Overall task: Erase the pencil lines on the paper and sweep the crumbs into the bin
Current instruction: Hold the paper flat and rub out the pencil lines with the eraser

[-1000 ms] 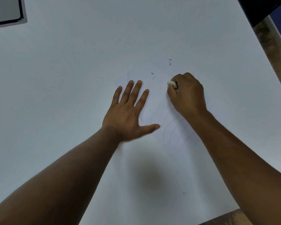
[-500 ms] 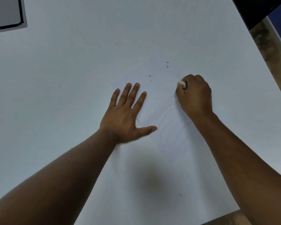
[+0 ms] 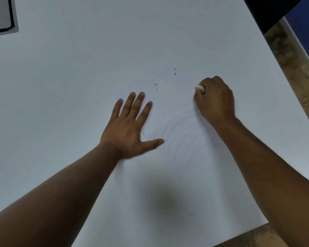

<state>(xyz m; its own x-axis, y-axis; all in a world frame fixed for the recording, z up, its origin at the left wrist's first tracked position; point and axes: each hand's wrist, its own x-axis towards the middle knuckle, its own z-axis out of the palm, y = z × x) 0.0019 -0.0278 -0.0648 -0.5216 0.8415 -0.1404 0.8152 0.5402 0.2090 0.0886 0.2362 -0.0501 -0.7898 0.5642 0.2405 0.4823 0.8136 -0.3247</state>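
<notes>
A white sheet of paper (image 3: pixel 150 184) lies on the white table, hard to tell from it. Several faint curved pencil lines (image 3: pixel 178 134) run across the sheet between my hands. My left hand (image 3: pixel 130 125) lies flat on the paper with its fingers spread, just left of the lines. My right hand (image 3: pixel 215 98) is closed around a small white eraser (image 3: pixel 199 88), whose tip sticks out at the upper end of the lines. A few dark eraser crumbs (image 3: pixel 156 86) lie beyond my left fingertips, and two more crumbs (image 3: pixel 175 71) sit farther back. No bin is in view.
The white table (image 3: pixel 70 59) fills most of the view. A grey, dark-edged flat object (image 3: pixel 2 16) sits at the far left corner. The table's right edge (image 3: pixel 278 56) drops to a brownish floor (image 3: pixel 300 72), with a dark shape at the top right.
My right hand with the eraser has slid to the right, uncovering more of the pencil lines. My left hand stays flat in place.
</notes>
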